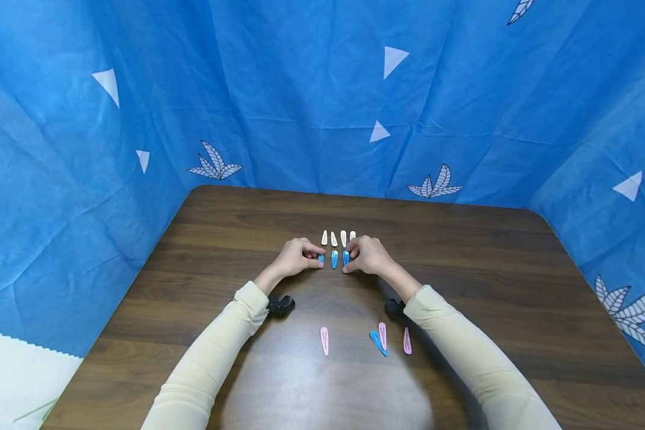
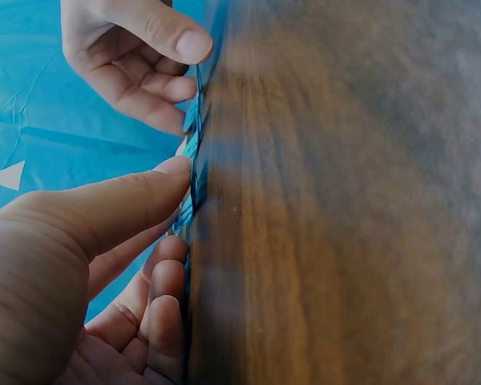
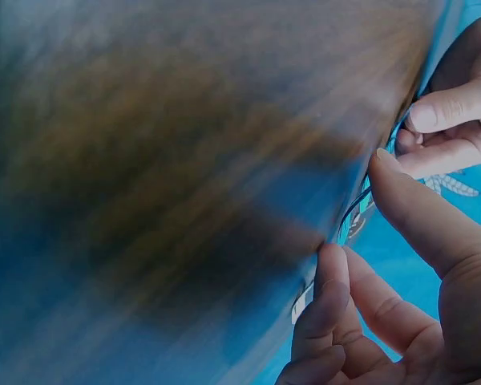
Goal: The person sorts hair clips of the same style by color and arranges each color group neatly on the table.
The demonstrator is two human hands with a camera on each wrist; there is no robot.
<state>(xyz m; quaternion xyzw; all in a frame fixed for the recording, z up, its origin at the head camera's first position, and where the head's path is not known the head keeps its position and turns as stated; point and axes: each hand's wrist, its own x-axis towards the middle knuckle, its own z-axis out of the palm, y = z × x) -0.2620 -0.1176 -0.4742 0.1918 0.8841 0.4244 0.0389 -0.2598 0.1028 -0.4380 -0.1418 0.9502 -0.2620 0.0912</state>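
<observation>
Working mid-table, both hands sit well clear of the table (image 1: 204,227) edges, with bare wood to either side; blue cloth (image 1: 301,107) walls three sides. The left hand (image 1: 294,257) pinches the left blue clip (image 1: 321,258) with curled fingers; the right hand (image 1: 366,255) likewise pinches the right blue clip (image 1: 346,257). A third blue clip (image 1: 334,259) lies between them, untouched. Count: four white clips (image 1: 338,237) in a row just beyond; nearer the person, three pink clips (image 1: 325,341) and one loose blue clip (image 1: 378,343).
</observation>
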